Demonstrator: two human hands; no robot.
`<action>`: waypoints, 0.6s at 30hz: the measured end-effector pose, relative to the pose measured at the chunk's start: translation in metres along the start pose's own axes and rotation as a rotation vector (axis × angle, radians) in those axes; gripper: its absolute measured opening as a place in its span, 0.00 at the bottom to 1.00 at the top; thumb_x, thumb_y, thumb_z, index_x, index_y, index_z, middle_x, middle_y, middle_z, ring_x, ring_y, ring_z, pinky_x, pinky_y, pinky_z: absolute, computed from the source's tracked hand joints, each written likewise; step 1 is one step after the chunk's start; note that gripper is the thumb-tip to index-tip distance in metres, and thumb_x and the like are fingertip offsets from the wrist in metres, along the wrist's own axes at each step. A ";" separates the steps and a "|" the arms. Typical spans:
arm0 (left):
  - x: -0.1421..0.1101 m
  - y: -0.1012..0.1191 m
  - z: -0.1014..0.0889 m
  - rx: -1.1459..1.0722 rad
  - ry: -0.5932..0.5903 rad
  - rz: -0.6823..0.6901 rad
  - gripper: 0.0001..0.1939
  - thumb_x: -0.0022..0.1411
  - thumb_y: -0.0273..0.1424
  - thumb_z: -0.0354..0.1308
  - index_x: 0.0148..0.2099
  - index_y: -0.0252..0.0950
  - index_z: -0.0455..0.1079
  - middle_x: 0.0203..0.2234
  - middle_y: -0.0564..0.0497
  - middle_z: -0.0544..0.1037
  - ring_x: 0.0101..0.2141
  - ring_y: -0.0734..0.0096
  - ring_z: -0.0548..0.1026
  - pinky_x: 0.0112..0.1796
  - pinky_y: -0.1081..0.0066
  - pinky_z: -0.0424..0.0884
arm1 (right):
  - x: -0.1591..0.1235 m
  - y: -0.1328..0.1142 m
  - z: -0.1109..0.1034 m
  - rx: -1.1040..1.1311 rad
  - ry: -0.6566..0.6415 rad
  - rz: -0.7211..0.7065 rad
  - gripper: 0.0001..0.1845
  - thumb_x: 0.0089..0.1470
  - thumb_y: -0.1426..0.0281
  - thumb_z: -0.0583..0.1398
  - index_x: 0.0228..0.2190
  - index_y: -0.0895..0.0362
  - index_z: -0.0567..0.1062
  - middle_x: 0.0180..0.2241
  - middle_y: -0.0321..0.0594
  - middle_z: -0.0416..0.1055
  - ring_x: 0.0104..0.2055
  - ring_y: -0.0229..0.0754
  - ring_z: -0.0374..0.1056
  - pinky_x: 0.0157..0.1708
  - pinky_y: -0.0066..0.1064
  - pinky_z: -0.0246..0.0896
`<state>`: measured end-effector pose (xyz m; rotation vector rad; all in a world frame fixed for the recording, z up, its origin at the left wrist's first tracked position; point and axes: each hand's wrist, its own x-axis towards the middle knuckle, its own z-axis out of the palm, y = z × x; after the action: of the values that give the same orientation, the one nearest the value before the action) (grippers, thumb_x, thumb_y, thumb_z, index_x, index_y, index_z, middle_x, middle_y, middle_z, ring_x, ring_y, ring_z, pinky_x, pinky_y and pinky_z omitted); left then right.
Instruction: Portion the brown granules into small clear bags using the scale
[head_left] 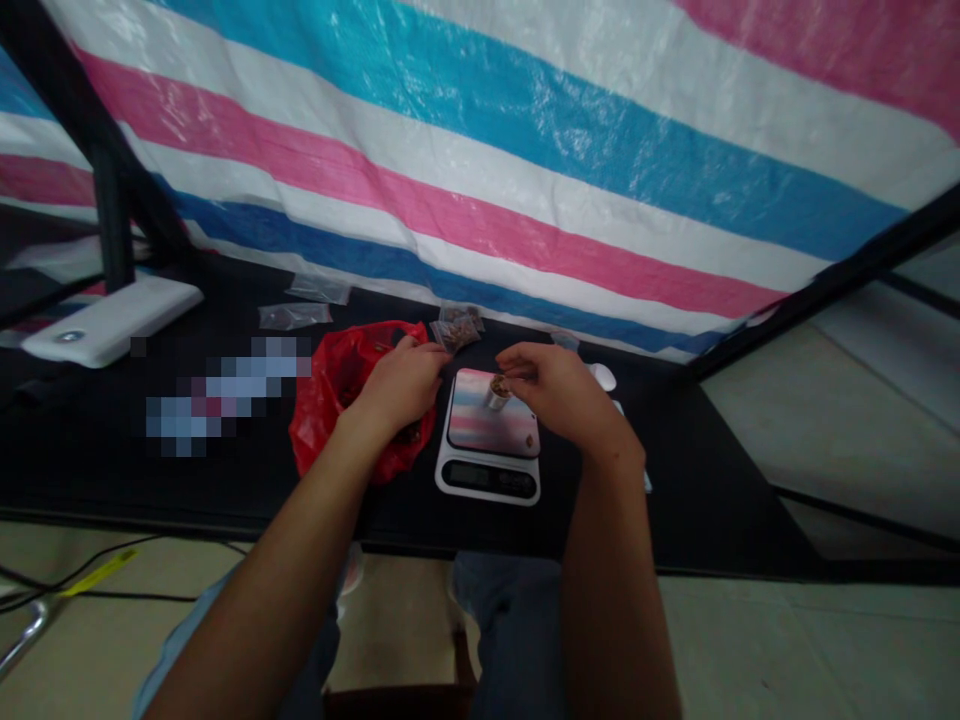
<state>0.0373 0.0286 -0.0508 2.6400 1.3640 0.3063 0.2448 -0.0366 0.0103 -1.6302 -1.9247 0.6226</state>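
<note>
we see a black table (187,480) with a striped plastic tarp (465,170) of pink, white and blue hanging behind it, and a dark metal frame (112,210) standing at the left. a white power bank (112,320) lies near the left edge, and beside it a blurred patch (225,395) hides whatever is there. two see-through plastic bags (294,315) lie flat behind that patch. a small pile of bags (457,328) with brown bits inside sits just behind the hands, and a small white object (602,377) lies to the right of the scale. in front of us, a red plastic bag (337,390) lies crumpled under the left hand (401,385), with dark contents showing through its opening. the right hand (555,385) is over a digital kitchen scale (487,440), whose pink and blue top mirrors the tarp. a little cup (496,393) with brown bits at its top stands on the scale, and a brown crumb (529,440) lies near the scale's right corner. the left hand is half closed above the red bag, but we cannot tell if it holds anything. the right hand's fingers (517,365) are curled and pinched at the cup's top, and we cannot tell if they grip it.
</note>
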 end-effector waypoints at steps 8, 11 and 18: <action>0.003 0.000 0.002 0.010 -0.085 -0.202 0.20 0.70 0.29 0.51 0.54 0.42 0.82 0.53 0.44 0.84 0.54 0.52 0.81 0.52 0.62 0.77 | -0.007 0.005 -0.011 -0.112 0.120 -0.039 0.15 0.61 0.80 0.60 0.44 0.58 0.83 0.45 0.46 0.84 0.46 0.46 0.80 0.49 0.36 0.72; 0.002 -0.002 0.000 -0.020 -0.088 -0.195 0.20 0.70 0.28 0.51 0.54 0.37 0.82 0.52 0.40 0.85 0.53 0.50 0.82 0.52 0.60 0.77 | -0.011 0.007 -0.016 -0.121 0.113 -0.007 0.12 0.61 0.79 0.62 0.43 0.59 0.84 0.44 0.45 0.84 0.45 0.45 0.79 0.46 0.33 0.70; -0.006 -0.002 -0.009 -0.023 -0.163 -0.284 0.18 0.67 0.26 0.54 0.52 0.40 0.83 0.51 0.42 0.86 0.53 0.53 0.83 0.51 0.64 0.77 | -0.021 0.015 -0.019 -0.222 -0.212 0.269 0.07 0.49 0.81 0.68 0.27 0.57 0.82 0.27 0.39 0.82 0.30 0.41 0.76 0.28 0.28 0.63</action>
<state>0.0303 0.0253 -0.0436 2.3508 1.6378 0.0685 0.2711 -0.0550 0.0123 -2.0584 -1.9974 0.7336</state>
